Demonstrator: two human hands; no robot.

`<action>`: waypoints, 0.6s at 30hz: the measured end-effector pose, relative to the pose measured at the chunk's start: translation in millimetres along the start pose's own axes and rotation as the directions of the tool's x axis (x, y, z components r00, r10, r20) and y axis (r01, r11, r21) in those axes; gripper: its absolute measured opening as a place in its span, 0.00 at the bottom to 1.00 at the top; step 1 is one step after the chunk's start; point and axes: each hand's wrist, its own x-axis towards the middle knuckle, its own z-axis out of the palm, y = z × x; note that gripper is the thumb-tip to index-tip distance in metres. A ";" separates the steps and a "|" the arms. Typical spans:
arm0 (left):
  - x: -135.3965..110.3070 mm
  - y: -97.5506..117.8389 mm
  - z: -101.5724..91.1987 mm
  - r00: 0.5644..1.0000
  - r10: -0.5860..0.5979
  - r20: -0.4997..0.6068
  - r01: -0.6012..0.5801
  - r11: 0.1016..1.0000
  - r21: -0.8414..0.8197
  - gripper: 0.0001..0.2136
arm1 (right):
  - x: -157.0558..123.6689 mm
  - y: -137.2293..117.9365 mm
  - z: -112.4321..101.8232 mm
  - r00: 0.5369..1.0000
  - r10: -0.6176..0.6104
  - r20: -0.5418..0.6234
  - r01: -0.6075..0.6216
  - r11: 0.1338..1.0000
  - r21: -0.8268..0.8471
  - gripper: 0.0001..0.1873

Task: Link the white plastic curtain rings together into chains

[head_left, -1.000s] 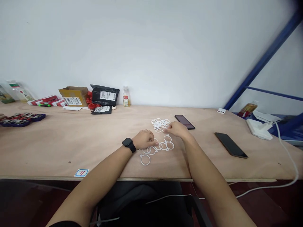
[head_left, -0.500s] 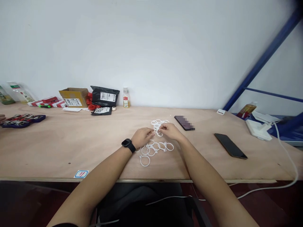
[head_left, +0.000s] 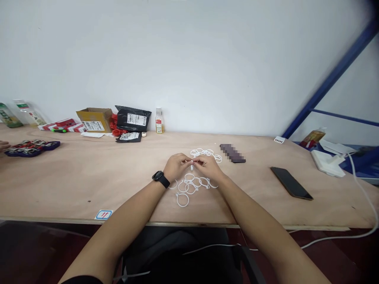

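My left hand [head_left: 175,168], with a black watch [head_left: 160,178] at the wrist, meets my right hand [head_left: 209,168] over the middle of the table. Between them the fingertips of both pinch one white plastic curtain ring [head_left: 192,167], seen edge-on and hanging below the fingers. Several more white rings [head_left: 182,200] with small clasps lie spread on the wood in front of the hands. Behind the hands is a pile of other white rings [head_left: 200,151], partly hidden by my right hand.
Right of the pile lies a dark phone [head_left: 232,154], and farther right another phone [head_left: 291,183]. A cardboard box [head_left: 94,120], a black parcel bag [head_left: 133,119] and a bottle [head_left: 159,121] line the wall. At far left, another person's hand [head_left: 3,146] is beside a dark tray [head_left: 23,152].
My right hand has brought a ring from the back pile toward me and left. My left fingers have closed on it too, so both hands now meet. The view has shifted slightly.
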 end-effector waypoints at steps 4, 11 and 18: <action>0.7 0.1 -1.9 1.000 -0.003 -0.003 0.003 1.000 0.001 0.09 | -1.4 -3.3 -1.6 0.999 -0.028 0.027 0.028 0.999 0.031 0.10; 0.8 7.3 -4.5 0.999 0.027 -0.044 -0.027 1.000 0.010 0.11 | -0.6 -13.0 -7.4 0.999 -0.035 -0.009 0.036 0.998 0.055 0.09; 0.0 3.0 0.3 0.989 -0.072 -0.132 0.072 0.997 -0.008 0.11 | 0.2 -12.0 9.0 0.981 0.188 0.046 -0.191 0.893 0.407 0.16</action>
